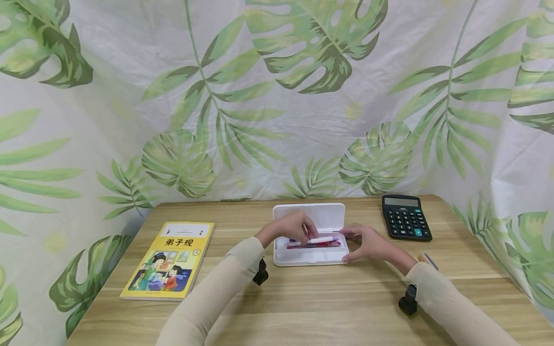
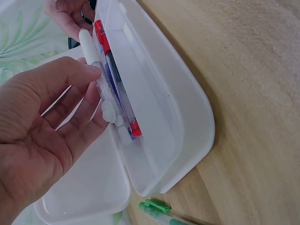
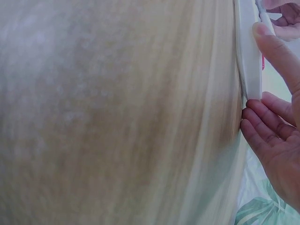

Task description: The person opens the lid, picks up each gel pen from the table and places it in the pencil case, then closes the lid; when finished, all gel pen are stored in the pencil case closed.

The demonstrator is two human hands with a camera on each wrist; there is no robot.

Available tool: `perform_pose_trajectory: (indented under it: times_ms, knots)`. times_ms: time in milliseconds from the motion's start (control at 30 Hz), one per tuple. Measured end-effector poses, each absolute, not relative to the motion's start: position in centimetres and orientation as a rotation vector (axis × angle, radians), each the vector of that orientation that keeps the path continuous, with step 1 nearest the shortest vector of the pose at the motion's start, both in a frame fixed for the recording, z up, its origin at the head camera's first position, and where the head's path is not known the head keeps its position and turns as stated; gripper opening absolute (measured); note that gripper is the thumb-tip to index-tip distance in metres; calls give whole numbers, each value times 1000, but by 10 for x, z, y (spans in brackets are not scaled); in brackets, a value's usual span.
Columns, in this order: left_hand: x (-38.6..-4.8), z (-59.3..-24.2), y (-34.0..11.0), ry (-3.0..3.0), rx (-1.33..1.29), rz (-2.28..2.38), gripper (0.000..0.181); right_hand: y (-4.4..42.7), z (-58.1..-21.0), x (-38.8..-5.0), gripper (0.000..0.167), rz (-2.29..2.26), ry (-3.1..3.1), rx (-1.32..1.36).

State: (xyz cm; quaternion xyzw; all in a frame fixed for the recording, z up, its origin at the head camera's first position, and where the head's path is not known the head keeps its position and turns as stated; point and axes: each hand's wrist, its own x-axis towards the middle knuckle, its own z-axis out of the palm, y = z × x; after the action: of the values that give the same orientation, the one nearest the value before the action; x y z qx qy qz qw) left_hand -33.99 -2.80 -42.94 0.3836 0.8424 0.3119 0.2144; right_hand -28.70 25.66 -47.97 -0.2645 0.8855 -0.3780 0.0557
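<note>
A white pencil case (image 1: pixel 311 263) lies on the table with its lid (image 1: pixel 331 216) raised at the back. My left hand (image 1: pixel 295 226) is over the case, pinching a white-capped pen (image 2: pixel 87 47) with a clear barrel between thumb and fingers. Under that pen, inside the case, lie a red-capped pen (image 2: pixel 104 37) and some blue that is partly hidden. At the case's right end, my right hand (image 1: pixel 368 242) holds it, thumb on the front corner and fingers by the far side. A green pen (image 2: pixel 159 213) rests beside the case in the left wrist view.
A yellow picture-covered book (image 1: pixel 166 259) lies at the left of the wooden table (image 1: pixel 303 307). A black calculator (image 1: pixel 406 217) sits at the back right. Near the right sleeve is a small orange and blue item (image 1: pixel 428 261). A leaf-print cloth (image 1: pixel 311 120) hangs behind.
</note>
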Motion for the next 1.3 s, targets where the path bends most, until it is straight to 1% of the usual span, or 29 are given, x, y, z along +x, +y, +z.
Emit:
perform_pose_trajectory:
  times_ms: [433,800,1033,1300]
  knots:
    - [-338,-426,-23,2420,1085,881,26,254,-480,-287,74,-1139,2687,-832]
    - [-340,-426,-29,2419,1126,883,28,254,-479,-288,72,-1129,2684,-820]
    - [-339,-417,-46,2413,1104,943,28,254,-479,-287,73,-1128,2685,-812]
    - [-337,-411,-83,2369,1057,1069,30,255,-478,-285,75,-1117,2699,-798]
